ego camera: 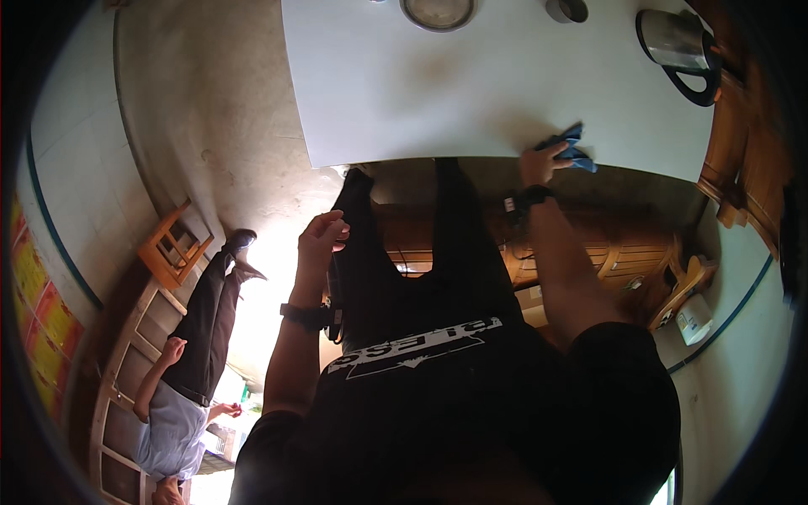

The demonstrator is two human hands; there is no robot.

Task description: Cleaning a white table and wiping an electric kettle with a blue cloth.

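My right hand [543, 163] grips a crumpled blue cloth [573, 146] against the white tabletop [416, 120], close to the edge nearest me. Parts of the cloth stick out past the fingers. My left hand [323, 235] hangs in the air on the left, apart from the table, with its fingers loosely curled and nothing visible in it. Dark straps with small devices circle both wrists.
On the tabletop stand a round metal tray [439, 14], a small metal cup [567, 10] and a steel kettle with a black handle [678, 47]. Wooden furniture [751, 151] borders the right side. Behind me is a wooden bench [606, 259]. Another person [180, 404] stands at left near a wooden stool [173, 249].
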